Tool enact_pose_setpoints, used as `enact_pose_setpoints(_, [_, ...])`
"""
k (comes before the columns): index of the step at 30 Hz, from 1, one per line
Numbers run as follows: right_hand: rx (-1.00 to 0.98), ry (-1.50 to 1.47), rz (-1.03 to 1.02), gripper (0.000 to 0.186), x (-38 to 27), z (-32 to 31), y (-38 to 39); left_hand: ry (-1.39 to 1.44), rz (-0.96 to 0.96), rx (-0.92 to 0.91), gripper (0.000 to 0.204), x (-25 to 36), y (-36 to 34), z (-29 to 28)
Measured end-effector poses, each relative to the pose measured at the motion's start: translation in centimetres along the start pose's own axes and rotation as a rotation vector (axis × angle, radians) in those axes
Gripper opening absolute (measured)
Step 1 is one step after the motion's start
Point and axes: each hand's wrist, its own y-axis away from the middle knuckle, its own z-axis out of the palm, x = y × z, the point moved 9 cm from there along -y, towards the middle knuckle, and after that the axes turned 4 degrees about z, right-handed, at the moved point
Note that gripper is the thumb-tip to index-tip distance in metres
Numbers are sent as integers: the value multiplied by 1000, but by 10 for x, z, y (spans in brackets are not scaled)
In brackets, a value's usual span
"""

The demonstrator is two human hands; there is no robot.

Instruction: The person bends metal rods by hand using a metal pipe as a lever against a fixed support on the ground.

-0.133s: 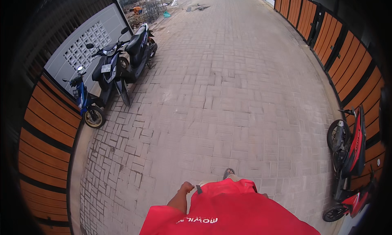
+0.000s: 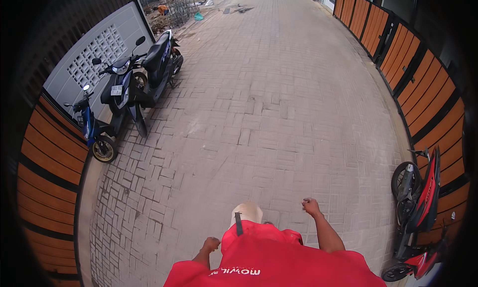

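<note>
My left hand [image 2: 211, 244] hangs low beside the hem of my red shirt [image 2: 279, 259], its fingers curled in and nothing visible in them. Farther forward on the right, my right hand [image 2: 310, 206] swings out over the paving with loosely bent fingers. It touches nothing around it, and no held thing shows there. Between the two hands, a beige-clad leg [image 2: 247, 211] comes forward from under the shirt. A short dark strap [image 2: 239, 223] lies against the shirt front.
Brick paving [image 2: 259, 127] stretches ahead. Dark scooters [image 2: 127, 85] and a blue scooter [image 2: 92, 122] stand at the left by a gate [image 2: 50, 187]. A red motorbike [image 2: 425, 197] and another red one [image 2: 420, 264] line the right gate [image 2: 433, 92]. Rubble [image 2: 181, 10] lies far left.
My right arm has swung forward into view. My left hand has drawn back and lower. A beige-clad leg has come forward, while the sandalled foot seen before is now mostly hidden.
</note>
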Motion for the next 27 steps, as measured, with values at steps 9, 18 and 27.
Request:
enact_pose_setpoints(9, [14,-254,-188,41,-337,-36,-352,89,-248,149,34,162,-216,-222])
enact_pose_setpoints(18, [-521,305,446,17,-181,-33,-486,175,479,478,38,701,-451,-567])
enact_pose_setpoints(27, [-527,246,417,26,-390,-85,-864,124,78,540,43,789,-717,-710])
